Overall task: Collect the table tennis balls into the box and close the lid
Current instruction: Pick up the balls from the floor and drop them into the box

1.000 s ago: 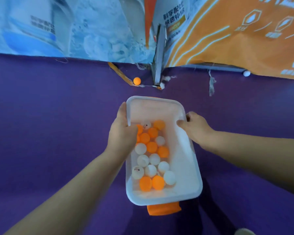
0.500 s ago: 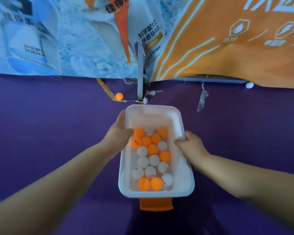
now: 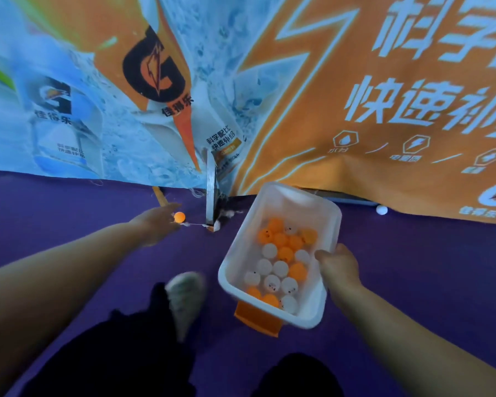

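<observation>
Grip, head view: my right hand point(image 3: 338, 267) pinches the box point(image 3: 272, 193) by its right rim, thumb hooked inside; my left hand point(image 3: 155, 222) looks spread and holds nothing.
Change: the left hand has left the box and stretched to the loose orange ball point(image 3: 179, 216), fingertips just beside it.
Meaning: I judge one pickup is under way; a white ball point(image 3: 381, 210) waits under the banner point(image 3: 355, 81), and the box is not yet closed.
Pose: left arm long and low; right arm carries the box tilted.

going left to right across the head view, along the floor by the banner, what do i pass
left hand → loose orange ball → grey metal post → white box → right hand gripping its rim → lone white ball
</observation>
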The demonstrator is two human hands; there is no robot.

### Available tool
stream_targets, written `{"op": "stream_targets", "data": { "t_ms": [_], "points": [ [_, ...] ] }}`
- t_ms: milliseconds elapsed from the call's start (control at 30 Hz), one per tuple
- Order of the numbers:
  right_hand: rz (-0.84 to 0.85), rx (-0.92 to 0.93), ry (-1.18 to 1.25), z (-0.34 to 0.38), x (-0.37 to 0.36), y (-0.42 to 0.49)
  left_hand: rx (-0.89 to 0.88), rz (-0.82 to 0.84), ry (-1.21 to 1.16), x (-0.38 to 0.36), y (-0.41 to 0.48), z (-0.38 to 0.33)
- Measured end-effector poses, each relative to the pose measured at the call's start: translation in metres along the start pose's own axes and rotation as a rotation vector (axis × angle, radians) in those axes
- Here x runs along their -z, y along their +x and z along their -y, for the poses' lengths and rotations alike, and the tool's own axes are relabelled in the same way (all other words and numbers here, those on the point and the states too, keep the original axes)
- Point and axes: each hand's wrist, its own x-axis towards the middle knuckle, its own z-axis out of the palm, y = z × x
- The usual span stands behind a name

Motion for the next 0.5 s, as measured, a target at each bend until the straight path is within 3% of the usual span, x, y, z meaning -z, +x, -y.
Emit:
{"op": "stream_targets", "data": {
  "t_ms": [100, 267, 500],
  "points": [
    [-0.030, -0.012, -0.036, -0.002, -0.001, 0.033, -0.006, 0.035, 0.047, 0.002, 0.000, -0.012],
    [-0.064, -0.049, -0.030, -0.023, -0.022, 0.094, 0.093, 0.052, 0.137, -0.038, 0.087, 0.018],
    [-0.130, -0.195, -0.005, -0.061, -0.063, 0.169, 0.076, 0.023, 0.340, -0.077, 0.205, 0.048]
  ]
}}
